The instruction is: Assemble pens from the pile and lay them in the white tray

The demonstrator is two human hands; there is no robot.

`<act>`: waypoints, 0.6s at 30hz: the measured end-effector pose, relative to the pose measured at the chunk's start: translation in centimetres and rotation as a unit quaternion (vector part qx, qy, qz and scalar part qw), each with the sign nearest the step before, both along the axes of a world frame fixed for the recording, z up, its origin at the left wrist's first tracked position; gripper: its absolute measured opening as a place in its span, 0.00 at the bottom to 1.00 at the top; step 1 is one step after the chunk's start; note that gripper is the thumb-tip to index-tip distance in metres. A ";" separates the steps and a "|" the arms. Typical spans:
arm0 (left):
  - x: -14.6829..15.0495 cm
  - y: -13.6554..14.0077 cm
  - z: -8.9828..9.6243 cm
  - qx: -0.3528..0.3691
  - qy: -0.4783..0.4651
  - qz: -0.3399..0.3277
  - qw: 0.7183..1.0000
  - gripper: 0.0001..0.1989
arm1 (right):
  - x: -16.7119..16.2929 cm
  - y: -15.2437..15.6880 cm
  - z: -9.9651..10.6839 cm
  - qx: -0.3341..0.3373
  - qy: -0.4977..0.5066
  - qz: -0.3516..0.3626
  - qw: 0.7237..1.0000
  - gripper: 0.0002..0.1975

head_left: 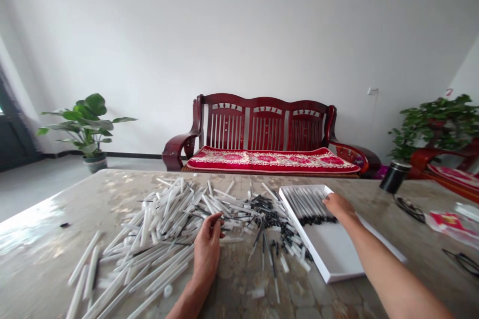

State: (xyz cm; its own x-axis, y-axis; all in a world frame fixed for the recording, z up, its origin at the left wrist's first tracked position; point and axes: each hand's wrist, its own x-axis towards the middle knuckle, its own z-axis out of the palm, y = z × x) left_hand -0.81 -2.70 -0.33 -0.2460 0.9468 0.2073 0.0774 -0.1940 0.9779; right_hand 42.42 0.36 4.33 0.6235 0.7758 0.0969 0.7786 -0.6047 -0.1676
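Head view: black-ended tubes (305, 202) lie beside the right fingers (329, 200).

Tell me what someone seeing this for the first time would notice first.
Probably the loose heap of whitish tubes beside the left hand on the glossy table. Next, the shallow white rectangular box right of the heap, its far end holding a row of clear, black-ended tubes by the right hand. Beyond the table stands a dark-red wooden bench.
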 end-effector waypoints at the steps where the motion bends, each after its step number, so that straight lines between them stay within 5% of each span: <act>1: 0.0 0.0 0.0 0.001 -0.003 0.004 1.000 0.23 | -0.4 -0.1 0.4 0.001 0.002 -0.001 1.000 0.12; 5: -0.1 0.1 0.0 -0.001 -0.016 0.016 1.000 0.24 | -3.9 0.1 2.2 0.043 0.007 0.052 0.998 0.15; 10: -0.1 0.3 0.0 -0.003 -0.028 0.011 1.000 0.23 | -13.1 0.2 2.8 0.092 0.042 0.247 0.964 0.15; 14: -0.1 0.3 0.0 -0.002 -0.024 0.010 1.000 0.22 | -20.4 -1.6 1.6 0.061 0.079 0.389 0.916 0.12; 18: 0.0 0.2 -0.1 -0.001 -0.015 -0.003 1.000 0.20 | -24.0 -3.2 0.2 0.008 0.035 0.410 0.911 0.12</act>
State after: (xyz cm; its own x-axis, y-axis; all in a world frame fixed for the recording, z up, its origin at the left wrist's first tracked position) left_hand -0.77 -2.47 -0.40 -0.2458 0.9488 0.1982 0.0474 -0.1924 0.9802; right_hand 18.41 -2.83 4.52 -0.1600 0.9826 0.0946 0.9547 0.1784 -0.2383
